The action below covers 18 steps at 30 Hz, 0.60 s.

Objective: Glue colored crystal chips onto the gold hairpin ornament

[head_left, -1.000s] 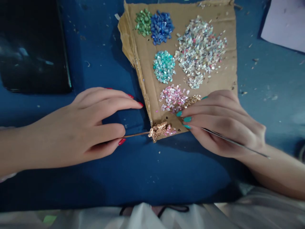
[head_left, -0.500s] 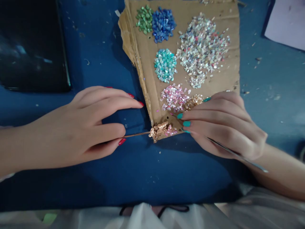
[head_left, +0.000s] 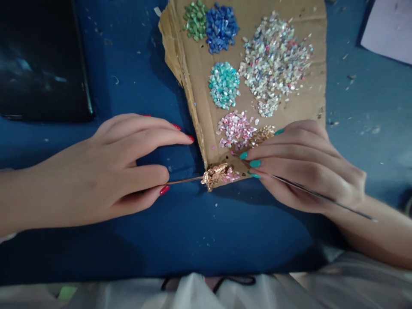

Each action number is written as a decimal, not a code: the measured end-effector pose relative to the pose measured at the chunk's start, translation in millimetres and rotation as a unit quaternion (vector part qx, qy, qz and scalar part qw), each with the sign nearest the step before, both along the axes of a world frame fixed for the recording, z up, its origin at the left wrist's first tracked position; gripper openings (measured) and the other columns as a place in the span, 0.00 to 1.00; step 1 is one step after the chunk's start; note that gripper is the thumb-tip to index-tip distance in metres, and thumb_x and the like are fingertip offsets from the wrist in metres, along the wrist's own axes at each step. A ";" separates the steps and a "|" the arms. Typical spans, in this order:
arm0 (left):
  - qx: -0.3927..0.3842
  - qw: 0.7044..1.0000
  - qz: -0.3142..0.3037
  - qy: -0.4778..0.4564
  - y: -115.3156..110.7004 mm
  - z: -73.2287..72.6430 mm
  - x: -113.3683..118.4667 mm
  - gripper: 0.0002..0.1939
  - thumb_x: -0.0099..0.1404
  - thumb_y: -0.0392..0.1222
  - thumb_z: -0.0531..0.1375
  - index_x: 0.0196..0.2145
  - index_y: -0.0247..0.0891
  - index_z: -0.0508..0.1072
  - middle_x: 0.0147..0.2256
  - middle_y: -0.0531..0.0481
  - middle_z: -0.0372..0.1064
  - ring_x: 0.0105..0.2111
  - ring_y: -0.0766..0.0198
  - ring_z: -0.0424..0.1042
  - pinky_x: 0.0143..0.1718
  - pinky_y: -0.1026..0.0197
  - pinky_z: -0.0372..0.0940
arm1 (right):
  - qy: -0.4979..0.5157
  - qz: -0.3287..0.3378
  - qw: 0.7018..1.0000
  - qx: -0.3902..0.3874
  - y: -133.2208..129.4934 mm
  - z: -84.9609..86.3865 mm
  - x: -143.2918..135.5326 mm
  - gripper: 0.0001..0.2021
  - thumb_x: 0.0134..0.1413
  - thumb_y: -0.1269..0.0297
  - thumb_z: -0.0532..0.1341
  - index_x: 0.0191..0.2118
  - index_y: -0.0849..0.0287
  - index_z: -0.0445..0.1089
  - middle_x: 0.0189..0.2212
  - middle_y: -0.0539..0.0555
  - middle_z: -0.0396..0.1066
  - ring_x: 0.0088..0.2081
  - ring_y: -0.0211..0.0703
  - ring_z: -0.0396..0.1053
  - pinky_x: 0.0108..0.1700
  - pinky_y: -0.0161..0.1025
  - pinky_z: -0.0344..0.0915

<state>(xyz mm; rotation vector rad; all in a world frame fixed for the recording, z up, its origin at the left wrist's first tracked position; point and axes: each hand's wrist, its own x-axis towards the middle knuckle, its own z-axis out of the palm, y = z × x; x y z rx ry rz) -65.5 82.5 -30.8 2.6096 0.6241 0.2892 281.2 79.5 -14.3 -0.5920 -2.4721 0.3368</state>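
Between the thumb and index finger of my left hand (head_left: 128, 171) is the thin stem of a gold-coloured hairpin (head_left: 185, 180). Its ornate head (head_left: 216, 175), partly covered with pink chips, lies over the near corner of a cardboard sheet (head_left: 206, 124). My right hand (head_left: 305, 167) pinches a slim metal picking tool (head_left: 325, 198) like a pen. At the tool's tip, just above the ornament, is a small pink chip (head_left: 232, 152). Close beyond the tip lies a pile of pink shell chips (head_left: 236, 128), beside gold-toned chips (head_left: 262, 135) partly hidden by my right fingers.
More chip piles lie on the cardboard: green (head_left: 195, 20), blue (head_left: 221, 28), turquoise (head_left: 224, 85) and a large mixed white one (head_left: 275, 62). A black glossy object (head_left: 41, 60) is at the upper left of the blue table (head_left: 193, 240). A pale sheet (head_left: 389, 30) is upper right.
The back end of the picking tool has swung up and to the right as my right hand shifts slightly right. My left hand and the hairpin stay nearly in place.
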 end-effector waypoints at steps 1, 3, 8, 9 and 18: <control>-0.001 1.000 0.000 0.000 0.1 0.1 -0.2 0.13 0.77 0.49 0.55 0.36 0.42 0.71 0.70 0.56 0.54 0.72 0.51 0.56 0.72 0.38 0.56 | 0.004 0.002 1.000 -0.002 0.2 -1.6 -0.3 0.08 0.59 0.75 0.68 0.41 0.58 0.71 0.39 0.54 0.83 0.39 0.49 0.82 0.39 0.48 0.75; -0.002 1.000 0.000 0.000 0.1 0.2 -0.7 0.12 0.78 0.48 0.55 0.36 0.42 0.71 0.70 0.55 0.55 0.72 0.52 0.56 0.72 0.38 0.55 | 0.027 -0.004 1.000 -0.003 -0.8 -5.8 -1.7 0.08 0.59 0.75 0.67 0.41 0.58 0.71 0.38 0.54 0.83 0.37 0.50 0.82 0.37 0.49 0.74; -0.010 1.000 -0.009 -0.002 0.1 1.0 -1.8 0.13 0.79 0.48 0.53 0.38 0.43 0.72 0.70 0.55 0.54 0.73 0.51 0.54 0.71 0.37 0.56 | 0.067 -0.043 0.997 -0.003 -5.2 -11.4 -4.7 0.08 0.59 0.75 0.65 0.42 0.58 0.71 0.37 0.53 0.82 0.36 0.51 0.81 0.38 0.49 0.73; -0.011 1.000 -0.011 -0.004 0.1 1.3 -1.6 0.13 0.79 0.47 0.53 0.38 0.43 0.72 0.70 0.55 0.55 0.73 0.51 0.55 0.71 0.38 0.56 | 0.062 -0.037 0.997 -0.007 -5.3 -10.4 -4.6 0.08 0.60 0.75 0.65 0.42 0.58 0.71 0.38 0.54 0.82 0.37 0.52 0.82 0.39 0.50 0.73; -0.015 1.000 -0.013 -0.011 1.4 2.0 0.3 0.13 0.79 0.46 0.53 0.38 0.43 0.72 0.69 0.55 0.57 0.73 0.52 0.54 0.71 0.35 0.56 | 0.002 -0.026 0.999 -0.021 -1.7 1.5 -4.1 0.08 0.62 0.75 0.67 0.44 0.59 0.72 0.39 0.55 0.82 0.41 0.50 0.82 0.43 0.47 0.74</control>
